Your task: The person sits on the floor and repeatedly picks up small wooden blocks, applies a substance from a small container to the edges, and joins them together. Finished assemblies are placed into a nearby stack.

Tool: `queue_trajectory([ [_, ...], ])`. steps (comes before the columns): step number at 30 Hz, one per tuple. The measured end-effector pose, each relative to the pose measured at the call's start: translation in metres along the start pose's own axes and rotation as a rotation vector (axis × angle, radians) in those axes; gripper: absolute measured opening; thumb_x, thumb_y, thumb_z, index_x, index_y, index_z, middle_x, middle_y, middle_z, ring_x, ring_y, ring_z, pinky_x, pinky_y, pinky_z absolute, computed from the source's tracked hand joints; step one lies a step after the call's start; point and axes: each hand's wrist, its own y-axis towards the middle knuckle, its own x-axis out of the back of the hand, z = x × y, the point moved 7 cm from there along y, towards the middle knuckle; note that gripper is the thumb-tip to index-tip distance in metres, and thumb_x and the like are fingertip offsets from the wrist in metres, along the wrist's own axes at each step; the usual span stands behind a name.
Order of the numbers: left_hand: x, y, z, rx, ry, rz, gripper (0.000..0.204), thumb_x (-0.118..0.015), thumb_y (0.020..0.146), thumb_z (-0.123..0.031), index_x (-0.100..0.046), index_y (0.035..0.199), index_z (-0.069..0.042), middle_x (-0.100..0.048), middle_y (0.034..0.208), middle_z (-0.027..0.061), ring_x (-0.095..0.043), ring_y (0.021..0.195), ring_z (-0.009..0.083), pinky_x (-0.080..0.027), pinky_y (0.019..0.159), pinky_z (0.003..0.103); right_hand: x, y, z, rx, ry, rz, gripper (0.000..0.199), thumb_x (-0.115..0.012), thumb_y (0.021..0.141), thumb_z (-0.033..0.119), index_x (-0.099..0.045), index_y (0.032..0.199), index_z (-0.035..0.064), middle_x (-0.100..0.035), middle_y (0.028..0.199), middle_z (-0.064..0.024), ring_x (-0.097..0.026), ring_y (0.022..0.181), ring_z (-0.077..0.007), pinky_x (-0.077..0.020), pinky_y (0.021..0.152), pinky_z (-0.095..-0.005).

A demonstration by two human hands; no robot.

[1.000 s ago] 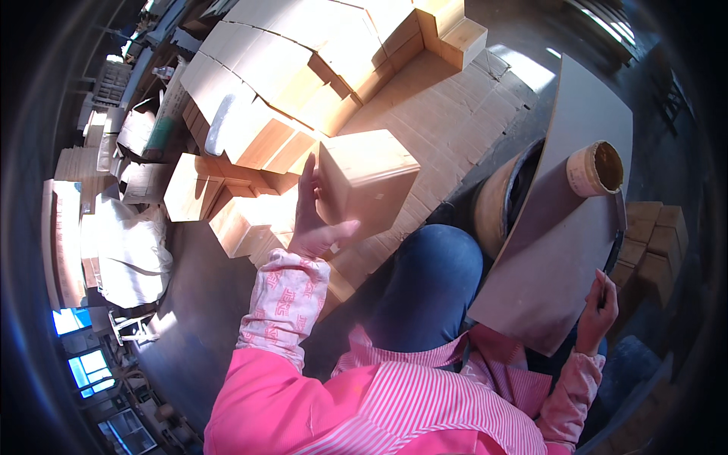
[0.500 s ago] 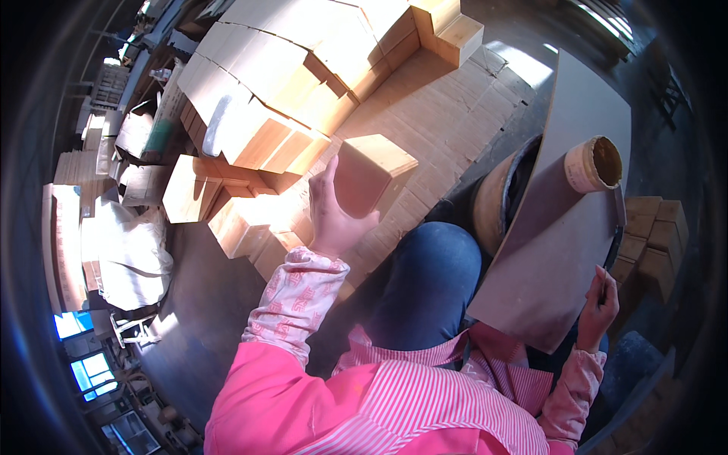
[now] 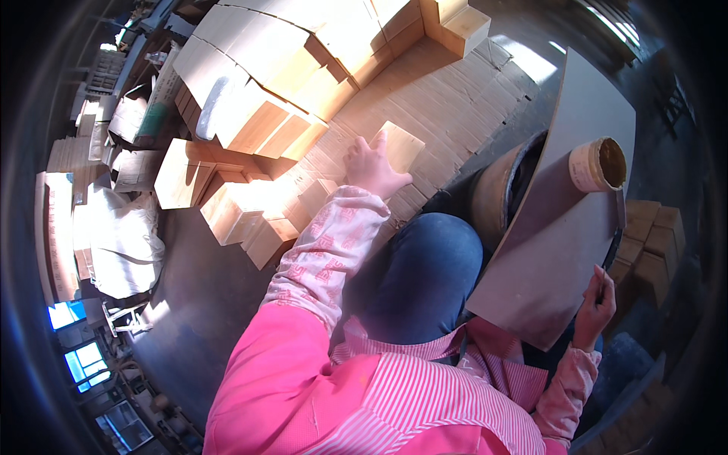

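- Right hand (image 3: 595, 307), lower right of the frame: fingers curled around a thin dark handle, seemingly a brush; grip pressed together on it. The tool's working end is too small to make out.
- Grey board (image 3: 565, 220), right of centre: flat sheet resting slanted over the lap and a round drum (image 3: 497, 193). It carries a cream pot (image 3: 599, 163) near its upper edge, open mouth showing a dark inside.
- Left hand (image 3: 370, 168), centre of the frame: palm down, fingers spread flat on a small wooden panel (image 3: 398, 145); no pinch, just pressing.
- Small wooden panel, centre, lying on the corrugated cardboard sheet (image 3: 447, 98) that covers the floor. Judged light, stiff and thin, with a smooth, somewhat slippery face and crisp edges. Best taken by two opposite edges, thumb on one and fingers on the other; corners probably dent if dropped.
- Loose wooden boxes (image 3: 227, 208), left of centre: pale, open-sided, beside the panel's sheet.
- Stacked wooden boxes (image 3: 303, 53), upper centre: tight rows, well apart from both hands.
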Motion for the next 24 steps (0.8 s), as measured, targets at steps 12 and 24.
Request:
queue_trajectory([
  [12,-0.145,0.001,0.092,0.341,-1.676,-0.228,0.056,-0.076,0.089,-0.030,-0.065,0.129,0.006,-0.072,0.115,0.0129,-0.066,0.108,0.0227,-0.050,0.097,0.034,0.000,0.002,-0.012,-0.053,-0.031,0.003,0.019,-0.063,0.109,0.009,-0.076,0.122,0.0065,-0.066,0.095,0.0048,-0.048,0.072,-0.0017,-0.0388,0.061,-0.0201],
  [24,-0.191,-0.015,0.106,0.515,-1.248,-0.197,0.058,-0.060,0.105,-0.036,-0.055,0.145,0.006,-0.067,0.130,0.0231,-0.064,0.116,0.0302,-0.048,0.104,0.040,0.008,0.014,-0.030,-0.026,-0.225,0.021,0.023,-0.060,0.111,0.015,-0.074,0.126,0.0055,-0.071,0.103,-0.0015,-0.056,0.079,-0.0084,-0.0454,0.067,-0.0246],
])
